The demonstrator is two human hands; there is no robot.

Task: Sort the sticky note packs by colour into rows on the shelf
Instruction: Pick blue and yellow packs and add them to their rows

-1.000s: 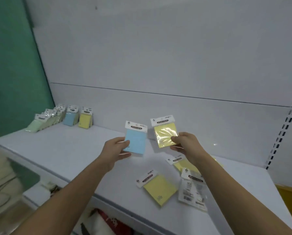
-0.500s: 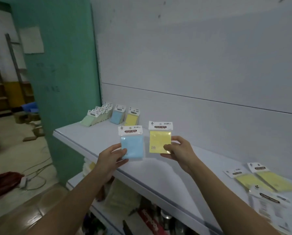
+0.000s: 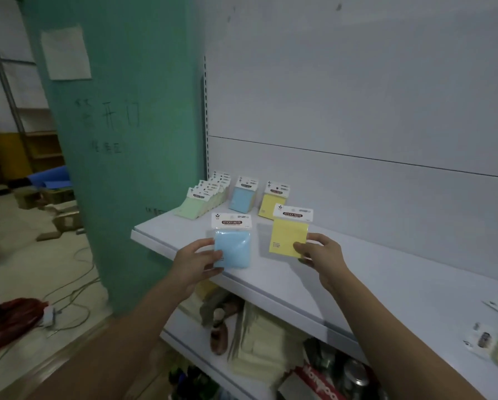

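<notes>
Left hand [image 3: 194,262]: pinches the blue pack [image 3: 232,243] by its left edge, above the front edge of the shelf [image 3: 372,287].
Right hand [image 3: 321,254]: pinches the yellow pack [image 3: 289,230] by its lower right corner, over the shelf.
Green row [image 3: 204,197]: at the shelf's far left corner.
Blue row [image 3: 242,197]: just right of the green row.
Yellow row [image 3: 272,202]: just right of the blue row, behind the yellow pack.
Loose packs [image 3: 493,339]: at the shelf's right end, blurred.

We see a blue pack [image 3: 232,247] and a yellow pack [image 3: 288,237] held upright above the white shelf [image 3: 386,284]; green row [image 3: 204,197], blue row [image 3: 242,197], yellow row [image 3: 272,204] stand at its back-left.
</notes>
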